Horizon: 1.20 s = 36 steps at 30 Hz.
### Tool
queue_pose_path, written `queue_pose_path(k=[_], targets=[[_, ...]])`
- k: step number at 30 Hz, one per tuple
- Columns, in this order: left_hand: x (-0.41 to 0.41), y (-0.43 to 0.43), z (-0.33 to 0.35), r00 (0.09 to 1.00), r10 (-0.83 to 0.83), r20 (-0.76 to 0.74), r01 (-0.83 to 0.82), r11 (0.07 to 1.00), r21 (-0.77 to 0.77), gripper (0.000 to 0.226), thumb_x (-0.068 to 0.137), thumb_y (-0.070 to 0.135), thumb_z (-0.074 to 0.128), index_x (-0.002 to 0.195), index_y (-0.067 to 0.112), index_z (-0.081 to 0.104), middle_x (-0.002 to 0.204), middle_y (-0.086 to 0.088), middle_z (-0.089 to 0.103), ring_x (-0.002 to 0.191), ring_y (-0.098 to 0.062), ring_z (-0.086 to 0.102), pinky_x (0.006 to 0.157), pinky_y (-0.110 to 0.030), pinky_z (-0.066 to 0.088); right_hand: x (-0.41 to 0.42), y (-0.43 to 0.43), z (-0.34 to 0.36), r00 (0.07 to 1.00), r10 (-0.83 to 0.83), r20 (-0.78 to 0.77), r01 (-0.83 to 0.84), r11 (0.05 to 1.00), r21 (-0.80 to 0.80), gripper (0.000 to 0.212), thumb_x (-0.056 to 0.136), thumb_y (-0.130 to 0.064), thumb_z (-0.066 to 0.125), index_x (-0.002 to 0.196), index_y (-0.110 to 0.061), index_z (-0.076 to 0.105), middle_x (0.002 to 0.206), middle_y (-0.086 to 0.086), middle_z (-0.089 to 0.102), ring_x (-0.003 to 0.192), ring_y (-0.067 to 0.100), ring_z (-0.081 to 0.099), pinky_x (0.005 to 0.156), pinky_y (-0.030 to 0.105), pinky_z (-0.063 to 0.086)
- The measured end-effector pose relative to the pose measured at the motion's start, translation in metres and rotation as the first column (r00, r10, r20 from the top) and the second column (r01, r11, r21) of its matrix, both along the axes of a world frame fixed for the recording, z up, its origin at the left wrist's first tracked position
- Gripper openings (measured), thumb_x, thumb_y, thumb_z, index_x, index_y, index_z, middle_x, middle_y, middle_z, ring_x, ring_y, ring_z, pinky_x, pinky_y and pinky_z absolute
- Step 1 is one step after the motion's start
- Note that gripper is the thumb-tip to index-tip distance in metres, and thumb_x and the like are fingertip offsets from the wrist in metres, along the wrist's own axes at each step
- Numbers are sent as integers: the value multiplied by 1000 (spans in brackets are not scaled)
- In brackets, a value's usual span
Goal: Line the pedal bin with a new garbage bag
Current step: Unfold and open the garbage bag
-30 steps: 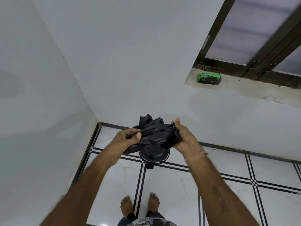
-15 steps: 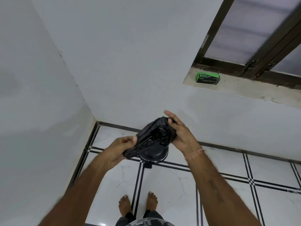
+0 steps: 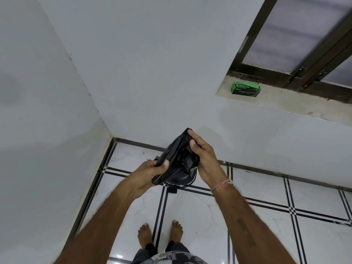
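Observation:
A crumpled black garbage bag [image 3: 178,155] is held between both hands at chest height, stretched on a slant. My left hand [image 3: 150,173] pinches its lower left end with thumb on top. My right hand [image 3: 204,157] grips the upper right end, fingertips curled over the bag's top corner. Directly below the bag, a small black pedal bin [image 3: 181,178] stands on the floor near the wall; only its lid edge and pedal show, the bag hides most of it.
A green box of garbage bags [image 3: 244,88] lies on the window sill [image 3: 297,103] at upper right. White walls meet in a corner at left. My bare feet [image 3: 160,233] stand on white tiled floor with black lines.
The bag has been gathered tighter and turned onto a slant. My right hand rose with its end while my left hand dropped slightly to the lower end.

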<state>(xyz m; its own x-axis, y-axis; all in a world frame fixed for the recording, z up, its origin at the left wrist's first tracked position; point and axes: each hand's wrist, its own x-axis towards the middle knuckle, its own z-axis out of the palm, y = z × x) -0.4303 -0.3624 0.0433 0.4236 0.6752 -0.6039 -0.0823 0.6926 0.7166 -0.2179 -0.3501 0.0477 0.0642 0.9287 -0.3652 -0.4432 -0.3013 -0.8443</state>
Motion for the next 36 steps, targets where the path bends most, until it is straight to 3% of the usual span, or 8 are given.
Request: queue_pose_path(k=[5,8,11,19,22,27,32,36], targets=[[-13,25,10,749,570,337,-514,822,-248,52,102,45,48,87,4,78,96,-13,79,86,-23,78,74,-42,64,14,-3,-17,939,76,336,-88,996,23,45,98,-6,67,142,-16,63,141,1,67,132,17,62,113,38,49],[-19,30,9,807,510,299,-497,859,-124,49,103,37,51,71,17,81,91,-7,80,84,-19,78,81,-41,63,16,-2,-29,924,62,377,-64,998,-10,49,97,-9,70,144,-18,61,148,-2,60,139,14,55,118,38,43],[-25,21,-4,944,316,95,-316,949,-12,46,94,38,61,119,2,73,124,-22,70,105,-27,71,85,-36,61,20,4,-31,937,61,343,-32,995,-89,57,96,-17,73,149,-18,54,151,3,57,141,19,53,117,35,43],[-37,10,-27,862,505,43,-485,847,-217,47,99,45,53,108,2,69,107,-14,78,86,-20,78,77,-35,61,41,16,-13,873,320,368,-141,888,-439,32,96,-30,73,125,-20,68,123,-7,68,121,15,53,96,32,39],[-32,14,-23,853,519,50,-499,840,-213,53,100,50,47,110,3,69,109,-14,77,92,-21,76,83,-37,55,36,16,-30,698,366,616,-143,913,-381,81,90,-21,81,158,-8,39,160,2,44,147,22,41,119,29,31],[-30,32,-14,757,646,98,-620,757,-206,43,102,47,46,98,10,68,88,-10,80,97,-26,69,89,-45,53,30,12,-58,186,338,923,-240,926,-291,87,90,-24,78,163,-23,31,168,-5,32,153,20,34,122,38,35],[-55,29,-31,858,507,82,-508,861,-5,26,95,41,57,106,18,61,102,-4,75,86,-17,74,68,-33,63,35,7,-33,873,197,446,-89,964,-252,52,101,-12,66,148,-27,50,136,-8,61,111,9,64,83,20,55],[-68,15,-54,952,250,-176,-228,964,136,40,91,33,68,126,17,63,115,-8,74,104,-24,72,79,-31,60,58,14,-22,991,-53,-125,10,946,-325,46,90,-44,65,119,-8,64,120,4,69,101,22,74,50,17,54]])
